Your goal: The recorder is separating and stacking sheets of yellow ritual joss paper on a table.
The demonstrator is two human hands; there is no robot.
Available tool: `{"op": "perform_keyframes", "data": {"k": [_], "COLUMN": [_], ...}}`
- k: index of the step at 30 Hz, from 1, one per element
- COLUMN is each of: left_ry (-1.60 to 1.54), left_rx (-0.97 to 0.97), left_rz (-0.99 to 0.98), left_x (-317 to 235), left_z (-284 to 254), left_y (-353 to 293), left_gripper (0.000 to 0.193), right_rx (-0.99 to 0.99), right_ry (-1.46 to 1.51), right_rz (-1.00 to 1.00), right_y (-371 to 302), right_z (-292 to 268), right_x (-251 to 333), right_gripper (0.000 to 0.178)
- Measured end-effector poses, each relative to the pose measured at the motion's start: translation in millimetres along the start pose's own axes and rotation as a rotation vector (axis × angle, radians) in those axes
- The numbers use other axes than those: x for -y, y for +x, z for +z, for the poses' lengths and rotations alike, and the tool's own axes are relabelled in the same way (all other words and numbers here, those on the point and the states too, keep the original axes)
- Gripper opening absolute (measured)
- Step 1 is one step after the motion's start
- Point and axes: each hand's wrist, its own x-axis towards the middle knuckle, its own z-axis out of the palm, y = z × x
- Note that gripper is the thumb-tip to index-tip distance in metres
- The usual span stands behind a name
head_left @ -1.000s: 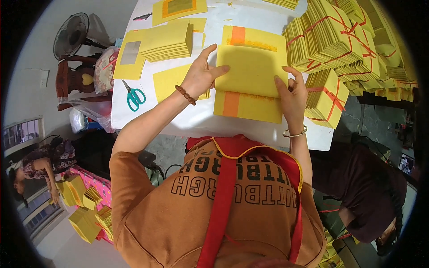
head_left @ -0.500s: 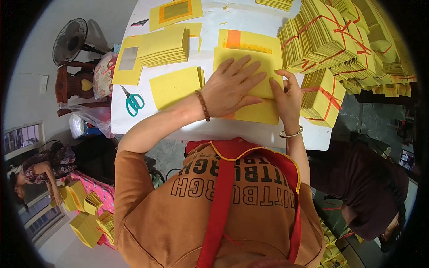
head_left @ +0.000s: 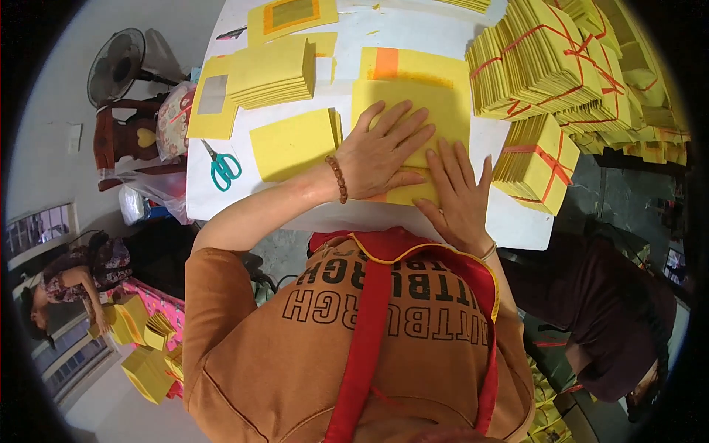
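Observation:
Before me on the white table lies a yellow paper sheet, folded over on itself, with an orange band and a speckled orange strip showing at its far part. My left hand rests flat on it with fingers spread, a beaded bracelet at the wrist. Beside it, my right hand is also laid out open, fingertips on the paper's right side and the thumb toward its near edge. Neither hand grips anything. Part of the paper is hidden under both hands.
Left of the paper lie folded yellow paper, a thick yellow stack and green-handled scissors. Yellow bundles tied with red string rise at the right, a smaller tied bundle nearer. Another person works at the far left.
My right hand has come away from the paper's right edge, where thumb and fingers were bent, and now lies flatter and nearer to me. My left hand stays on the paper, slightly lower.

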Motion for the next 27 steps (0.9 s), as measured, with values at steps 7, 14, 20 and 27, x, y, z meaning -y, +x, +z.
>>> {"op": "perform_keyframes", "data": {"k": [7,14,20,27], "left_ry": [-0.068,0.379,0.157,0.099], "left_rx": [-0.140,-0.146,-0.185,-0.703], "left_rz": [0.076,0.221,0.024,-0.177], "left_x": [11.6,-3.9,9.2,50.4], "left_z": [9.6,-4.9,-8.7,-55.7], "left_y": [1.2,16.4,16.3,-92.0], "left_gripper": [0.060,0.044,0.042,0.054], "right_rx": [-0.026,-0.110,-0.530,-0.506], "right_ry": [0.076,0.593,1.023,1.116], "right_rz": [0.019,0.076,0.350,0.476], "right_y": [-2.2,-0.8,3.8,-27.6], "right_z": [-3.0,-4.3,-7.7,2.2], "right_x": [1.4,-19.3,-35.7,-49.5], "right_gripper": [0.054,0.036,0.032,0.029]}}
